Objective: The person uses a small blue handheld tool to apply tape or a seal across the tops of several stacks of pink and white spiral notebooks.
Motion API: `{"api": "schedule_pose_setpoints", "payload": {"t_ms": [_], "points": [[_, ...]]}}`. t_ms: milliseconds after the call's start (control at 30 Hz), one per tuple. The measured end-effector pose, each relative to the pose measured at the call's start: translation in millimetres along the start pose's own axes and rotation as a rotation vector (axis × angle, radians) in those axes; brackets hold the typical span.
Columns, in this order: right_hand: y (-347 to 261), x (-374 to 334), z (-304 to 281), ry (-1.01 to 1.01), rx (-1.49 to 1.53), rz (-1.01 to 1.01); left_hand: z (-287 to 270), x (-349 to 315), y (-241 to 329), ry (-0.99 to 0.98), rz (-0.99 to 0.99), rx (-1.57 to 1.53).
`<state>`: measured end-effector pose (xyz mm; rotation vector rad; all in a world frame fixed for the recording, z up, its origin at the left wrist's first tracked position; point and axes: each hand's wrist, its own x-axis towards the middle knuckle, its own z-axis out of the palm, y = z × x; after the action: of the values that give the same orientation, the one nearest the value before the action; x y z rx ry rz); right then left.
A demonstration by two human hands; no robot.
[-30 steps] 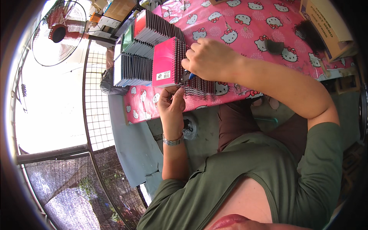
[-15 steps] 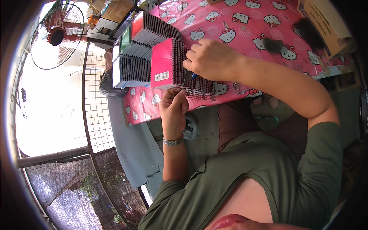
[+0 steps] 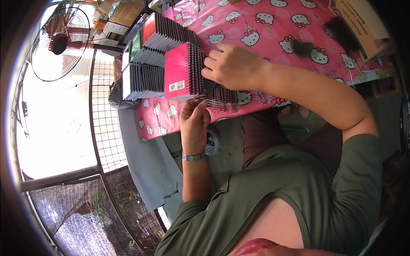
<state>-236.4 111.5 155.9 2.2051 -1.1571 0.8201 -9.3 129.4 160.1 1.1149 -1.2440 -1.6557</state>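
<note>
A pink-covered spiral notebook (image 3: pixel 176 71) tops a stack whose black spiral spines (image 3: pixel 195 70) face right. Against those spines, my right hand (image 3: pixel 230 66) is closed around a small tool with a blue part (image 3: pixel 216 85); most of it is hidden under the fingers. My left hand (image 3: pixel 195 117), a metal watch on its wrist, is closed at the stack's near edge, thumb against bent fingers. Loose coil ends (image 3: pixel 222 102) stick out beside it. Whatever lies between those fingers is too small to tell.
Behind and left stand more notebook stacks, with red (image 3: pixel 149 27), green (image 3: pixel 136 46) and blue-edged (image 3: pixel 145 81) ones. A pink cat-print cloth (image 3: pixel 273 38) covers the table. A cardboard box (image 3: pixel 358 30), a dark brush (image 3: pixel 343 34) and a dark scrap (image 3: pixel 301 48) lie right; a fan (image 3: pixel 60 44) stands left.
The view has shifted slightly, so the stacks appear a little farther left. Both hands stay at the same notebook stack, with hardly any change in their grip.
</note>
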Motion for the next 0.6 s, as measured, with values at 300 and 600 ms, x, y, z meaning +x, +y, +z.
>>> {"api": "schedule_pose_setpoints", "payload": {"t_ms": [300, 600], "points": [[2.1, -12.4, 3.4, -0.051, 0.039, 0.078, 0.8, -2.7, 1.3, 0.059, -0.038, -0.172], [-7.3, -2.7, -4.2, -0.431, 0.082, 0.114, -4.8, 4.5, -10.4, -0.002, -0.004, 0.039]]}}
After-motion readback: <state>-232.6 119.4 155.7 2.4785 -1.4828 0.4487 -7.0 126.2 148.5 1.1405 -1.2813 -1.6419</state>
